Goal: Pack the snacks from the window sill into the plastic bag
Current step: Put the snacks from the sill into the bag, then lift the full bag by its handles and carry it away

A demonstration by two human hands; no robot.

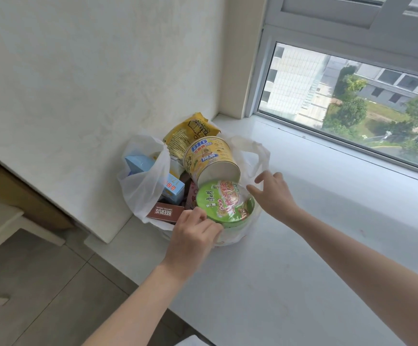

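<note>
bag: white plastic bag [140, 191] sits on the window sill [303, 221] against the wall, mouth up, both handle loops slack
contents: green noodle bowl [224, 204] on top at the front; yellow BIG tub [211, 158] tilted on its side behind it; yellow snack packet [193, 132] sticking out at the back; blue boxes [153, 176] on the left; brown BEERUS box [164, 213] at the front edge
sill: no loose snacks visible on it, so packing looks about done
left hand: left hand [194, 236] has fingers curled on the near rim of the green bowl, gripping or pressing it, bag film likely under the fingers too
right hand: right hand [274, 193] has fingers spread and relaxed, holds nothing, just beside the right handle loop and the bowl's far edge
step (guess): seating the bowl and gathering the bag
how: press the bowl level with the left so it drops below the rim; right hand takes the right loop and pulls it up over the tub
risk: tub is leaning, can roll out when the handles lift; bowl rides high and may tip forward; thin film, so lift by both loops evenly
</note>
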